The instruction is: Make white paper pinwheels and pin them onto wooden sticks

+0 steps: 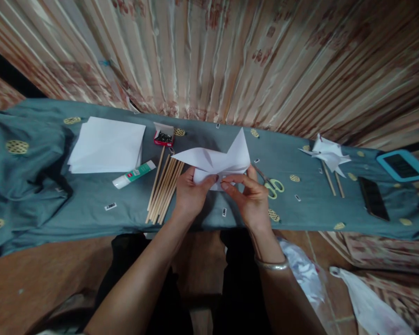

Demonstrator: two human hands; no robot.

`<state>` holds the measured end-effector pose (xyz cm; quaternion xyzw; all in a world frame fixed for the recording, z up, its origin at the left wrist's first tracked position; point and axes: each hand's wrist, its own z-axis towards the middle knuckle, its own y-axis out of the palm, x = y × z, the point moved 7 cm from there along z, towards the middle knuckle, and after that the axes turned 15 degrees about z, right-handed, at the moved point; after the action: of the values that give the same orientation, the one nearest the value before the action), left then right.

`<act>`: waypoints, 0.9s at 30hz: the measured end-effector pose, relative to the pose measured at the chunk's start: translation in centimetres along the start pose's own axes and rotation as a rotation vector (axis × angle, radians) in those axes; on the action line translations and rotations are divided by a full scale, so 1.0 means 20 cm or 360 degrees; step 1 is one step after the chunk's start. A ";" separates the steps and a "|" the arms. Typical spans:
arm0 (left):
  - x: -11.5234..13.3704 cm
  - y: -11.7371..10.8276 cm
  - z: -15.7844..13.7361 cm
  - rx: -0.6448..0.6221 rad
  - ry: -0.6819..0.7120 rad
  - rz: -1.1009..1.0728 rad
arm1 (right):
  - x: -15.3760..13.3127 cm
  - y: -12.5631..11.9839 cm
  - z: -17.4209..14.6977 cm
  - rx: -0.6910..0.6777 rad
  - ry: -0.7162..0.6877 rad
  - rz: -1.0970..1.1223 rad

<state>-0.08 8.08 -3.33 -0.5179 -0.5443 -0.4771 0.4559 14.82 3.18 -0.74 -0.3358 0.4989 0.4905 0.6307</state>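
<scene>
Pinching pointed, folded white paper in left hand, its near middle in right hand; apparently shaped already, not yet joined to slender tan wooden sticks.

From here I count two hands, one held paper
One each: glue tube, red box, scissors, phone.

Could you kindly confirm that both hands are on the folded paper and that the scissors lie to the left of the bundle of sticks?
Not quite: the scissors lie to the right of the bundle of sticks, as the head view shows. The left hand and right hand are indeed on the folded paper.
</scene>
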 end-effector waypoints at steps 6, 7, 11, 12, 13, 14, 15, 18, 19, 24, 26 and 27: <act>-0.02 0.03 -0.02 -0.0007 -0.0008 0.0025 | 0.02 -0.03 0.01 0.0077 0.0045 0.0075; -0.02 0.04 -0.02 -0.0003 -0.0008 0.0017 | 0.02 -0.04 0.01 0.0089 0.0055 0.0077; -0.03 0.05 -0.02 0.0012 0.0010 -0.0014 | 0.02 -0.04 0.01 0.0098 0.0070 0.0083; -0.03 0.05 -0.02 0.0012 0.0014 -0.0024 | 0.03 -0.05 0.01 0.0096 0.0069 0.0086; -0.03 0.05 -0.03 0.0011 0.0016 -0.0033 | 0.03 -0.05 0.01 0.0093 0.0068 0.0089; -0.03 0.05 -0.03 0.0011 0.0018 -0.0040 | 0.03 -0.05 0.01 0.0092 0.0065 0.0092; -0.03 0.05 -0.03 0.0013 0.0019 -0.0046 | 0.03 -0.05 0.01 0.0093 0.0060 0.0096; -0.03 0.05 -0.03 0.0011 0.0018 -0.0051 | 0.03 -0.05 0.02 0.0096 0.0051 0.0101; -0.03 0.05 -0.03 0.0009 0.0019 -0.0048 | 0.03 -0.05 0.02 0.0096 0.0052 0.0101; -0.04 0.05 -0.03 0.0014 0.0021 -0.0038 | 0.03 -0.04 0.02 0.0065 0.0048 0.0059; -0.04 0.04 -0.03 0.0025 0.0004 -0.0027 | 0.03 -0.04 0.02 0.0053 0.0041 0.0037; -0.04 0.04 -0.03 0.0030 -0.0002 -0.0019 | 0.03 -0.04 0.01 0.0050 0.0038 0.0034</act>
<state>0.81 7.30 -3.96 -0.5106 -0.5522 -0.4743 0.4576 15.67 3.38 -1.26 -0.3264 0.5175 0.4853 0.6246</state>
